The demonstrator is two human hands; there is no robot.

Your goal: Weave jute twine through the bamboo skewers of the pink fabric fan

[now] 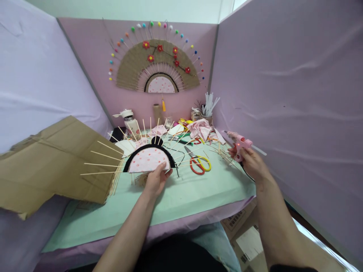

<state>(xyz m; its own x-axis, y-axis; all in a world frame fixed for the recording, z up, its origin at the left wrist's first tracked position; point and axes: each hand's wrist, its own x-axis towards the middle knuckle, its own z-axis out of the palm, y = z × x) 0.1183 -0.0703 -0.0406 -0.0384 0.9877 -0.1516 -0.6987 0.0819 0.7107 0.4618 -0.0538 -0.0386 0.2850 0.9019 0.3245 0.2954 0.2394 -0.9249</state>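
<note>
My left hand (157, 179) grips the lower right edge of a half-round fan base (149, 158), thumb on its front. Pink dotted fabric covers the base, a black band borders its curve, and thin wooden sticks (104, 155) radiate outward. A black rounded lobe (157, 142) stands at the top of the band. Off to the right, my right hand (251, 160) is wrapped round a pink hot glue gun (241, 145), its nozzle pointing up and left. A red light glows on the gun, and a clear glue stick (259, 150) sticks out behind.
Red and yellow scissors (198, 164) lie right of the fan base. A large cardboard sheet (62, 158) covers the table's left side. A white bottle (131, 124), crumpled pink fabric (200, 129) and a holder of glue sticks (209, 105) stand behind. A finished fan (159, 56) hangs on the back wall.
</note>
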